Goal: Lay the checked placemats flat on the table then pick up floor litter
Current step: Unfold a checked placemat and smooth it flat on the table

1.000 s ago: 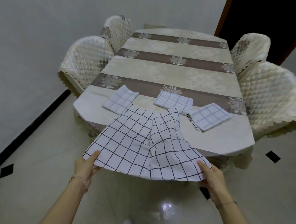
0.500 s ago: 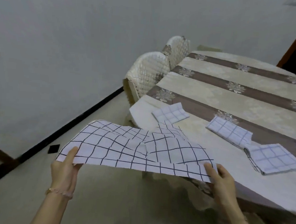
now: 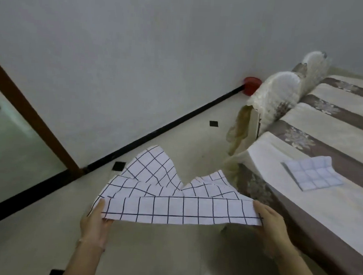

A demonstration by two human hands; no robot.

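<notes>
Head view: the white, black-checked cloth placemat (image 3: 171,201) hangs over the floor, beside the beige-and-brown striped counter (image 3: 332,212). Left hand (image 3: 96,221) pinches its near-left corner and right hand (image 3: 271,227) grips the near-right. The far edge is rumpled, so keep it taut, swing it over the counter and land the far edge first. 1 folded checked mat (image 3: 312,174) lies there. No writing readable.

Matt checked cloth placemat (image 3: 171,205); glossy tiled floor (image 3: 41,224); damask tablecloth (image 3: 332,212).
</notes>
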